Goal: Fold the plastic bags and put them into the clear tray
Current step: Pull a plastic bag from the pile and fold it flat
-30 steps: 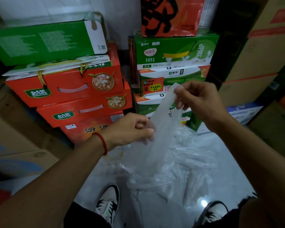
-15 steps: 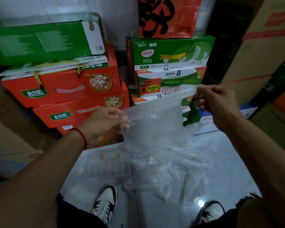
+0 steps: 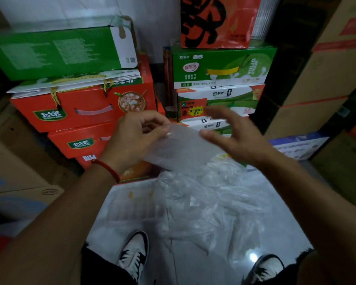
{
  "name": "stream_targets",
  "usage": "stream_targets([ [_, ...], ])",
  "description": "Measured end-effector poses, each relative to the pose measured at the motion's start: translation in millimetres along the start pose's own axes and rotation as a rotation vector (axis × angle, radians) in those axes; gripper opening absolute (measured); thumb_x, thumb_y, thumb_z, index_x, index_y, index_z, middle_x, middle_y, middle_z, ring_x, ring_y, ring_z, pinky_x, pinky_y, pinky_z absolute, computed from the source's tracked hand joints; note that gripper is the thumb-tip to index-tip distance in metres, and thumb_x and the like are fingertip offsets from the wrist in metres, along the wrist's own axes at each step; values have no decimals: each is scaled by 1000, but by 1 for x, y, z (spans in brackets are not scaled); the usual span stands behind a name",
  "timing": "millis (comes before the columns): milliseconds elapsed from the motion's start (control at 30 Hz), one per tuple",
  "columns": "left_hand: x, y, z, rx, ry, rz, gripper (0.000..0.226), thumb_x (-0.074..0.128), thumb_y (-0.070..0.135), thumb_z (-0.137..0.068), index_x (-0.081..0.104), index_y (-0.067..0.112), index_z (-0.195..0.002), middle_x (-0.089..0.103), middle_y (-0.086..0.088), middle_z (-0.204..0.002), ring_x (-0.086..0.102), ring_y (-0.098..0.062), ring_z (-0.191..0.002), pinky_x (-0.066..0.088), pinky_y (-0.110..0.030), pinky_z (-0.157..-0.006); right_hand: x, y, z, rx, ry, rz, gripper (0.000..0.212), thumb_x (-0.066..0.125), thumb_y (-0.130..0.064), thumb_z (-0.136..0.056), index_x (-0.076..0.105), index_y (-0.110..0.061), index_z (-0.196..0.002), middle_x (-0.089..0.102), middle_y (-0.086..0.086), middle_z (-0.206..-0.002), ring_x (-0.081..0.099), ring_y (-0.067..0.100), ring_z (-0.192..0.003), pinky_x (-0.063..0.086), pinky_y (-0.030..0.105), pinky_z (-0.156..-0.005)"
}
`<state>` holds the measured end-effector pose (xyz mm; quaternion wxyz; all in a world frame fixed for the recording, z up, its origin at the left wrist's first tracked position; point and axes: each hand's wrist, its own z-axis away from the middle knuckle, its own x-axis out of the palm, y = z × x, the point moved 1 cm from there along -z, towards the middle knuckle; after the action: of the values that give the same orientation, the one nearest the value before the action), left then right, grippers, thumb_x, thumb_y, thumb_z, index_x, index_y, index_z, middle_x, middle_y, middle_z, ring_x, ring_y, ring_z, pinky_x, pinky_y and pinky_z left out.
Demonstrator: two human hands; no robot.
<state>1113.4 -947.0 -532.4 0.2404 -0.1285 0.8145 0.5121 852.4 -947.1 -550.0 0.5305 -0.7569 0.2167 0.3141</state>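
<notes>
Pinched one plastic bag (image 3: 179, 149) at its top corner with the left hand (image 3: 136, 138), fingers curled on the film, while the right hand (image 3: 232, 136) hovered just beside it, spread wide and holding nothing. Seemed to be in the folding step, needing next a regrip by the right hand. Left below the hands the loose heap of bags (image 3: 206, 200) and, lower left, the clear tray (image 3: 132, 204).
</notes>
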Motion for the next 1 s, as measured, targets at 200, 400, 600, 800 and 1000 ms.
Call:
stream_targets([
  [200, -9, -5, 3, 10, 70, 17, 10, 71, 9, -93, 77, 16, -96, 76, 6, -89, 71, -7, -82, 56, -21, -77, 26, -14, -7, -141, -103, -11, 33, 63, -40, -102, 71, -15, -82, 74, -5, -66, 71, 3, -61, 59, 33, -70],
  [400, -2, -9, -4, -124, 313, 120, 17, 55, 7, -101, 61, 11, -86, 57, 2, -64, 53, -6, -57, 43, -20, -56, 29, -26, -3, -23, -155, -189, 39, 66, -41, -99, 68, -5, -84, 69, 5, -56, 61, 19, -38, 46, 23, -44],
  [600, -17, -29, -4, -120, 449, -40, 16, 45, 28, -105, 57, 20, -96, 56, 8, -73, 52, -15, -64, 39, -32, -60, 14, -10, 1, 98, -110, -290, 36, 64, -39, -100, 71, -10, -80, 54, 10, -45, 38, 15, -29, 31, 19, -35],
  [800, -26, -31, -2, -88, 465, -34, 16, 47, 36, -105, 57, 25, -99, 56, 4, -64, 51, -18, -56, 41, -35, -57, -10, 19, 7, 167, -13, -452, 33, 69, -43, -91, 76, -15, -76, 53, 12, -45, 41, 28, -45, 35, 25, -42],
  [1000, -25, -20, -3, -100, 541, 92, 18, 52, 34, -102, 58, 20, -91, 50, -24, -65, 45, -24, -55, 35, -39, -52, -25, 43, 9, 141, 12, -575, 48, 71, -33, -90, 66, 14, -83, 61, 16, -63, 53, 31, -58, 51, 28, -54],
])
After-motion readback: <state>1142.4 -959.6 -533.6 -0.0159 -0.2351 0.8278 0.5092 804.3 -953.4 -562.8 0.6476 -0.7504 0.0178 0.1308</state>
